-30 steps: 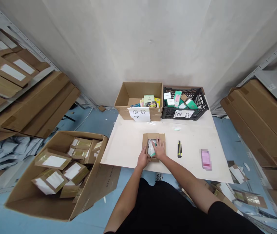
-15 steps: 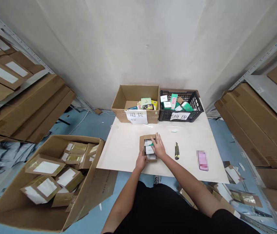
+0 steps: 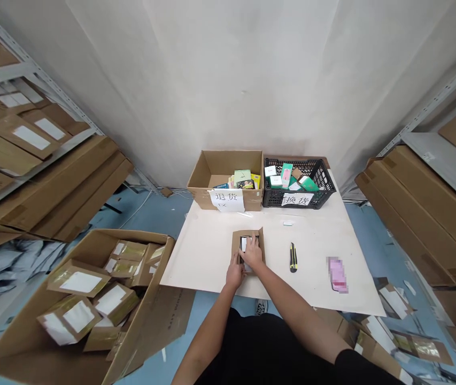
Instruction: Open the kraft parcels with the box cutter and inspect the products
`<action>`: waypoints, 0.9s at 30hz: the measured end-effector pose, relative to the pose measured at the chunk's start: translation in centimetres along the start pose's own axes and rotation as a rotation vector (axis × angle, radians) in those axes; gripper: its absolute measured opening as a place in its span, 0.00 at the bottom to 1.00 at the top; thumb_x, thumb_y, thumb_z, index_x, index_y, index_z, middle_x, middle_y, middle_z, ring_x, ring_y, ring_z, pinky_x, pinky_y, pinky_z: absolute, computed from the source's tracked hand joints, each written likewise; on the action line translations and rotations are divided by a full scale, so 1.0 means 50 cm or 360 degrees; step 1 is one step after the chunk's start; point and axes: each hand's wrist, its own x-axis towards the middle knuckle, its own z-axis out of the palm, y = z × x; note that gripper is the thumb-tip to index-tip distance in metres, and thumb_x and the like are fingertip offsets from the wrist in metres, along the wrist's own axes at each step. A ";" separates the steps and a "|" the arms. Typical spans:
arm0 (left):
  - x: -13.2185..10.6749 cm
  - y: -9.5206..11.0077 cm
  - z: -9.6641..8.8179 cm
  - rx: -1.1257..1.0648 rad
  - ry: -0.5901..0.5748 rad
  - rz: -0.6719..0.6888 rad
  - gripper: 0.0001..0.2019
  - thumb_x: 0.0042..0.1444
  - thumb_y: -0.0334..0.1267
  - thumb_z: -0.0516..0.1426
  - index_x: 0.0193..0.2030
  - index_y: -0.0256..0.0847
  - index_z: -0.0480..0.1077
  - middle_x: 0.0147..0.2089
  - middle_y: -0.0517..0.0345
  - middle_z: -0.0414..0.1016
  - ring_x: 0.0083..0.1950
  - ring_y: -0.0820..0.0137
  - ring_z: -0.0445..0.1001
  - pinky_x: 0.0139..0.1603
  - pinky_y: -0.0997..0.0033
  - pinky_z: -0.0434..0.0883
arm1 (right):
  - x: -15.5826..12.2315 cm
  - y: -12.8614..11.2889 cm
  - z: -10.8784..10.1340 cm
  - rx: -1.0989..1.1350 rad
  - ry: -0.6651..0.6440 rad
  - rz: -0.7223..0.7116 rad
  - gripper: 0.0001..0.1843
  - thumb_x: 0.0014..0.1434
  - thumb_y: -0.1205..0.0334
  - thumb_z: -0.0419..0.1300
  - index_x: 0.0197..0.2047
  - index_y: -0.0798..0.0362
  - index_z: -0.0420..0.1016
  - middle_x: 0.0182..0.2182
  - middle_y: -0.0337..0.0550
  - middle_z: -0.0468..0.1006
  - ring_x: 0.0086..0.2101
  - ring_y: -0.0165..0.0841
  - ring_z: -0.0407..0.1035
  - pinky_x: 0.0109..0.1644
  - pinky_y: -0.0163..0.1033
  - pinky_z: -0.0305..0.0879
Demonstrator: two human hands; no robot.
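A small open cardboard box (image 3: pixel 237 239) lies on the table in front of me, its right flap standing up. My left hand (image 3: pixel 234 271) grips the near left side of this box, thumb at its rim. Over the opening, my right hand (image 3: pixel 253 253) has its fingers bent down into the box. A white piece (image 3: pixel 244 244) shows beside those fingers; the hand covers most of the contents, so what it grasps is hidden. To the right lies a black and yellow utility knife (image 3: pixel 293 258), apart from both hands.
At the table's back stand a labelled carton (image 3: pixel 195 197) with booklets and a black crate (image 3: pixel 329 188) with small boxes. A pink, blurred object (image 3: pixel 337 275) lies at right. A large carton (image 3: pixel 159 278) of parcels stands left on the floor; loaded shelves flank both sides.
My right hand has gone from lying across the box's right edge to reaching bent fingers inside. The green and white contents are now mostly covered. The view has shifted slightly.
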 end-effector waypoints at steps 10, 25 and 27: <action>0.015 0.008 -0.004 0.0332 0.0120 -0.0023 0.06 0.52 0.28 0.64 0.36 0.43 0.79 0.80 0.52 0.55 0.82 0.50 0.45 0.79 0.48 0.54 | -0.044 0.013 -0.060 0.0023 0.0170 -0.0210 0.36 0.65 0.63 0.58 0.76 0.47 0.62 0.77 0.48 0.52 0.72 0.55 0.51 0.68 0.59 0.65; 0.030 -0.137 -0.203 0.0591 0.0183 -0.0152 0.03 0.51 0.31 0.64 0.33 0.42 0.78 0.81 0.53 0.54 0.82 0.45 0.45 0.77 0.49 0.59 | -0.014 0.070 -0.233 0.0081 0.0459 -0.0209 0.34 0.67 0.61 0.54 0.75 0.46 0.63 0.75 0.47 0.55 0.68 0.52 0.55 0.65 0.55 0.68; 0.027 -0.152 -0.224 0.0608 0.0193 -0.0157 0.03 0.51 0.31 0.64 0.33 0.42 0.78 0.80 0.53 0.55 0.82 0.45 0.45 0.77 0.50 0.59 | -0.010 0.093 -0.185 0.0087 0.0358 -0.0098 0.32 0.67 0.62 0.55 0.73 0.46 0.65 0.75 0.47 0.57 0.68 0.52 0.55 0.62 0.52 0.71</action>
